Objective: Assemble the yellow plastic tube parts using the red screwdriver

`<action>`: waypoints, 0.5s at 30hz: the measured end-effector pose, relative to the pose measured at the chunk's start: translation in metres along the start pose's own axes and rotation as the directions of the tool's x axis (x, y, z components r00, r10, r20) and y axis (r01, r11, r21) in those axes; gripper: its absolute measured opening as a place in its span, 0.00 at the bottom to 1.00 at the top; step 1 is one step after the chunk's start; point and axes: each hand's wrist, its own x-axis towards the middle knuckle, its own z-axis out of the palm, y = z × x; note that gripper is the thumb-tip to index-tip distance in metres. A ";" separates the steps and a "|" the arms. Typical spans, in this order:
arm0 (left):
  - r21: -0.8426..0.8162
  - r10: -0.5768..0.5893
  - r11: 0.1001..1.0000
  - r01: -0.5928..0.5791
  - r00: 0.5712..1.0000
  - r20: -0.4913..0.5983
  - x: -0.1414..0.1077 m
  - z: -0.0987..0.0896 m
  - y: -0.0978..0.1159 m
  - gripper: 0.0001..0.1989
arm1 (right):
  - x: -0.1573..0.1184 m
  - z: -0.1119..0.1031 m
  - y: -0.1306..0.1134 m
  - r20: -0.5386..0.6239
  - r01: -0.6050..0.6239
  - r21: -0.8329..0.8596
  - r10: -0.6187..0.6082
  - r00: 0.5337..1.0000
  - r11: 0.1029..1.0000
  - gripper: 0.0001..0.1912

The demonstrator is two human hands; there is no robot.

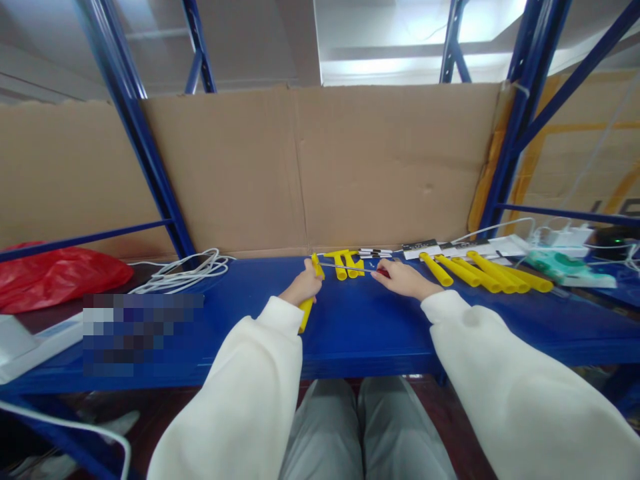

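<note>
One yellow tubular piece with a crosspiece (306, 315) is clasped over the blue metal table (370, 327) by the closed fingers of the left hand (300, 287). A thin-shafted, red-handled screwdriver (350, 267), gripped in the right hand (404, 279), is pointed at its upper end. Left fingers could be jabbed if the tip is skidded sideways by a slanted push. Yellow tubes (437, 269) are laid to the right.

Bright overhead glare (edges stretched)
</note>
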 end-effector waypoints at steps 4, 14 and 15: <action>0.004 -0.009 1.000 0.009 1.000 0.002 -0.001 -0.001 0.001 0.18 | 0.001 0.000 0.002 -0.037 0.039 -0.021 -0.039 0.999 0.999 0.12; -0.022 0.024 0.999 -0.023 1.000 0.014 0.001 -0.001 -0.001 0.19 | 0.000 -0.002 0.002 0.038 -0.038 0.016 0.037 0.999 0.999 0.10; -0.022 0.018 1.000 -0.018 1.000 0.010 0.001 -0.001 0.000 0.19 | 0.000 -0.002 0.001 0.050 -0.024 0.034 0.022 0.998 0.999 0.09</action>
